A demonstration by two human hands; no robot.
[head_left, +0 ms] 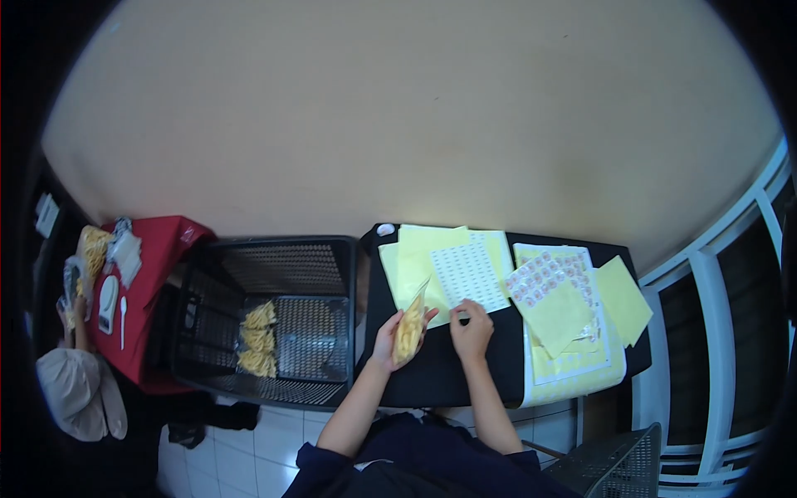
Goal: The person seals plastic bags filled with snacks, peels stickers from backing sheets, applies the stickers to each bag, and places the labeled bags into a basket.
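Note:
A clear plastic packet of pale yellow snack strips (408, 335) is gripped in my left hand (387, 342), tilted upright over the black table. Just right of it, my right hand (471, 334) has thumb and fingers pinched together. Whatever sits in that pinch, if anything, is too small to make out. Behind my right hand lies a white sheet of small printed labels (467, 270), on top of pale yellow sheets (408, 264). To the right, a sheet of pink-red round stickers (540, 278) lies under a loose yellow sheet (558, 319).
Left of the table stands a black plastic crate (313, 390) with several filled packets (257, 340) inside. Farther left, a co-worker (79, 390) with gloved hands is at a red-covered table (162, 249) holding a white scale (108, 303) and spoon (123, 319). Another crate (623, 469) stands lower right.

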